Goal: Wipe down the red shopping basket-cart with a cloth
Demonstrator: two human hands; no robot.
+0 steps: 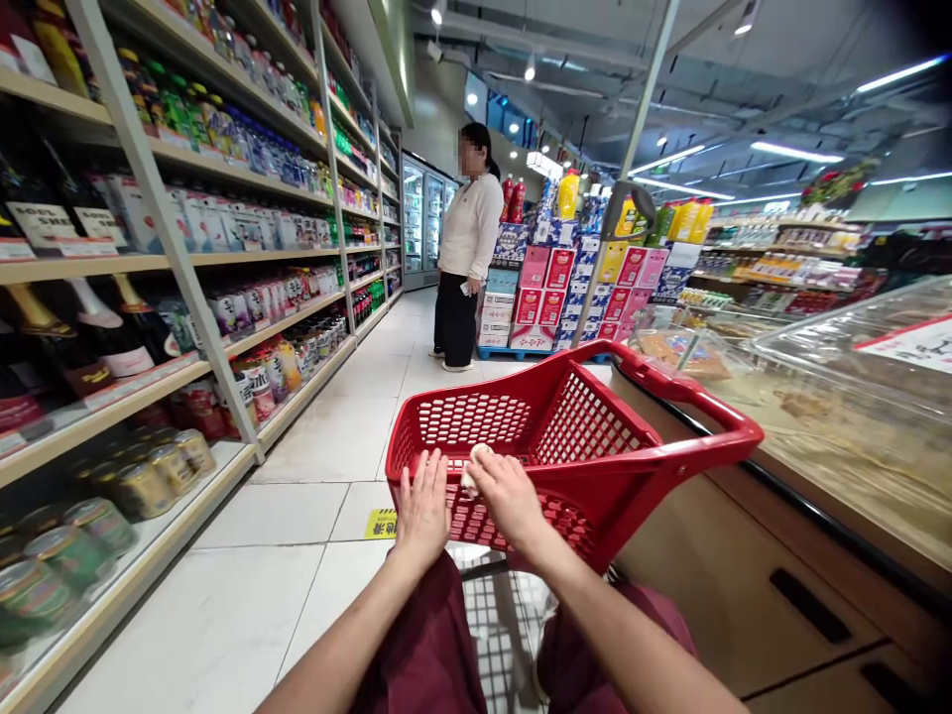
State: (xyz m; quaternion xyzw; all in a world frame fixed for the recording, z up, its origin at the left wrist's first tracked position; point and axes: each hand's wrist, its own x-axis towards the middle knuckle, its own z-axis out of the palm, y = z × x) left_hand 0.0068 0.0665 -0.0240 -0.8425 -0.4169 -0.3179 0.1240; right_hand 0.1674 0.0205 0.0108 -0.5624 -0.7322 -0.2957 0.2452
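Note:
A red plastic shopping cart (636, 501) with perforated walls stands right in front of me, its handle off to the right. My right hand (513, 501) presses a crumpled white cloth or tissue (470, 482) at the top edge of the cart's near side. Just left of it, my left hand (425, 508) lies with fingers stretched out at the same edge, near the cart's left end. Nothing shows in the left hand. The undersides of both hands are hidden.
Shelves of drinks (268, 218) run along the left, with cans (141, 486) at the bottom. A person (468, 243) stands in the aisle ahead near stacked cartons (535, 293). On the right is a counter (751, 555) with clear covers (825, 332). A yellow floor sticker (382, 523) shows below.

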